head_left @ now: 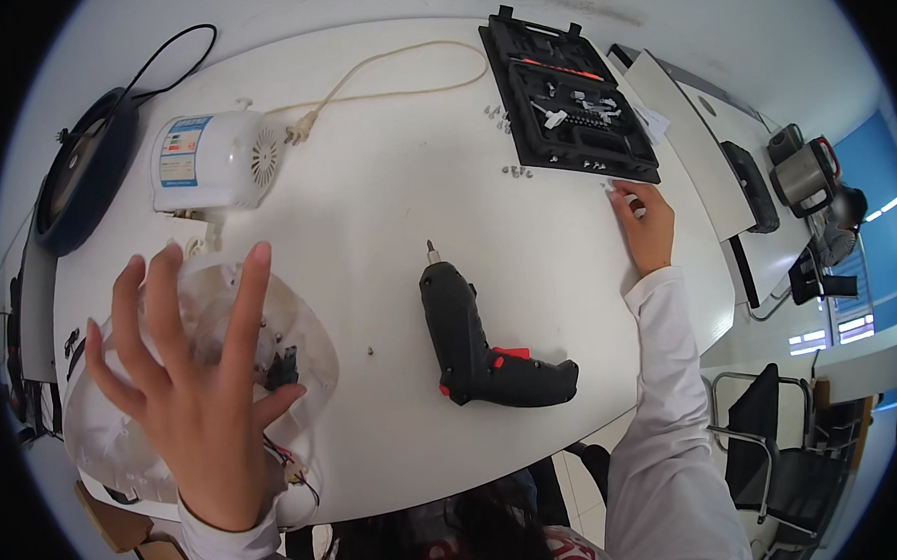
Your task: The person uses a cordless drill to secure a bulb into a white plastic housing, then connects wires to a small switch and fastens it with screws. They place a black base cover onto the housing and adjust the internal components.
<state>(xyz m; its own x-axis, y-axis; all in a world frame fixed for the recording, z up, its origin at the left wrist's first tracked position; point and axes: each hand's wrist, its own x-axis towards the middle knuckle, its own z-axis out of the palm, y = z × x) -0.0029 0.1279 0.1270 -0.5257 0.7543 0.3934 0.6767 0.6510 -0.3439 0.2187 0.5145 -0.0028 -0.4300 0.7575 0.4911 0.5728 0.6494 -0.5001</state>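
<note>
My left hand [198, 391] is open, its fingers spread wide above a clear, rounded plastic housing [317, 356] at the left of the table. Small dark parts and a few wires show inside and beside the housing, partly hidden by the hand. My right hand [651, 233] is at the front edge of the black tool case [527, 126], thumb and fingers pinched together on the tabletop. A tiny pale bit shows at its fingertips, too small to name. Between my hands lies a black cordless screwdriver [455, 325] with red buttons, its bit pointing away from me.
Several small screws [517, 172] lie beside the case, and one loose screw [371, 350] lies left of the screwdriver. A white appliance base [213, 160] with a cord and plug [302, 128] stands at the back left, near a dark blue round object [88, 171]. Chairs [775, 426] stand at right.
</note>
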